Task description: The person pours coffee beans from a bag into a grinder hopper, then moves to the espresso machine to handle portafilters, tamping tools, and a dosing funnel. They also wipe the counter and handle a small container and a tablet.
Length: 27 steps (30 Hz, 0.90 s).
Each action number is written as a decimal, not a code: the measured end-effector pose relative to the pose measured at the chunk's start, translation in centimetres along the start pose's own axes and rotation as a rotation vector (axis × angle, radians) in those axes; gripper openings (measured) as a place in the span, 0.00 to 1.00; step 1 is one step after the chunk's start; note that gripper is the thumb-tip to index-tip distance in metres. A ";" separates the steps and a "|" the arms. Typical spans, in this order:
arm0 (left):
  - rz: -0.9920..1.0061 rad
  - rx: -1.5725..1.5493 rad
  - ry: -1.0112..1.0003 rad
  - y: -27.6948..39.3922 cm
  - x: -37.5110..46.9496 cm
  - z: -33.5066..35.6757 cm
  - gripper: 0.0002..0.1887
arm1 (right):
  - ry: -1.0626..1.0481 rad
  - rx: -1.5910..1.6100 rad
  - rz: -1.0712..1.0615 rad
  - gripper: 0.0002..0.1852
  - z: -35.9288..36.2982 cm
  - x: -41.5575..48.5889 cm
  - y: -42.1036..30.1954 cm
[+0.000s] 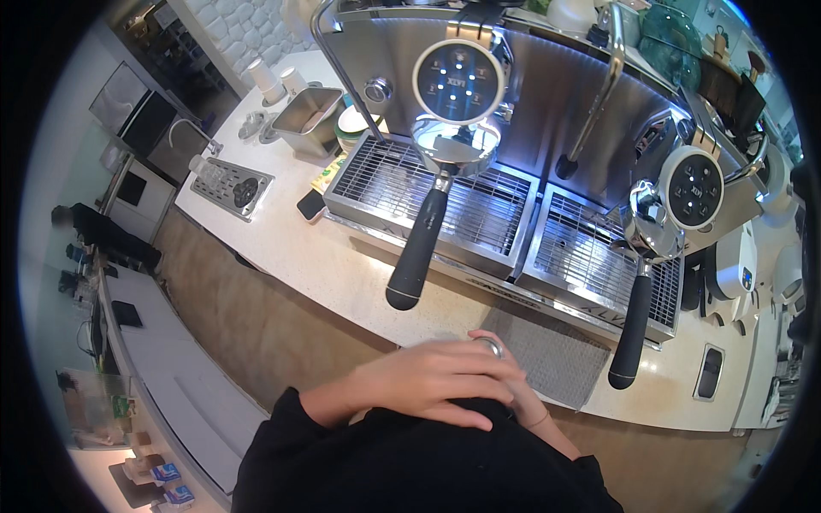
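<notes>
My left hand (pixel 430 378) lies back upward across my right hand (pixel 526 401), in front of my body in black clothing. The left fingers are somewhat apart, and I see no object in them. Most of the right hand is covered by the left, so its grip is hidden. A silver ring (pixel 492 347) shows where the fingers overlap. Just beyond the hands is the grey textured mat (pixel 551 353) on the counter. Farther on stands a steel espresso machine (pixel 539 70) with a left portafilter (pixel 420 250) and a right portafilter (pixel 632 333), black handles pointing towards me.
On the light counter (pixel 269 221) are a rinser tray (pixel 224 186), a steel container (pixel 308 122), stacked paper cups (pixel 264 78) and a phone-like black object (pixel 311 206). A white appliance (pixel 733 263) stands right of the machine. A person (pixel 109 231) is far left, beside another counter (pixel 173 365).
</notes>
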State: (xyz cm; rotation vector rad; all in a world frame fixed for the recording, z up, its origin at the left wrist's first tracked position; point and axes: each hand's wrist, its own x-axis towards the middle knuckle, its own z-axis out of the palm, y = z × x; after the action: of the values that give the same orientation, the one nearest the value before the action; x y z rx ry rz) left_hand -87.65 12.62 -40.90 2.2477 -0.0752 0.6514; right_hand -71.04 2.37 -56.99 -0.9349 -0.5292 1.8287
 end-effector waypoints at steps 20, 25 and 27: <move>0.221 0.430 0.664 -13.7 9.9 -17.5 0.15 | 0.294 0.092 0.019 0.18 9.8 8.8 4.2; 0.154 0.463 0.808 -15.6 5.1 -18.4 0.22 | 0.324 0.084 -0.023 0.19 11.8 11.5 5.1; 0.043 0.258 1.045 -18.4 1.6 -18.5 0.24 | 0.350 0.108 -0.020 0.18 12.6 12.1 5.5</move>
State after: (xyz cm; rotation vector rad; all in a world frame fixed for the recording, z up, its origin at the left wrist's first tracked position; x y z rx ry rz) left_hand -89.60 38.60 -42.07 1.8616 0.4988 1.8427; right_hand -86.87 11.58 -57.64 -1.1395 -0.2194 1.6118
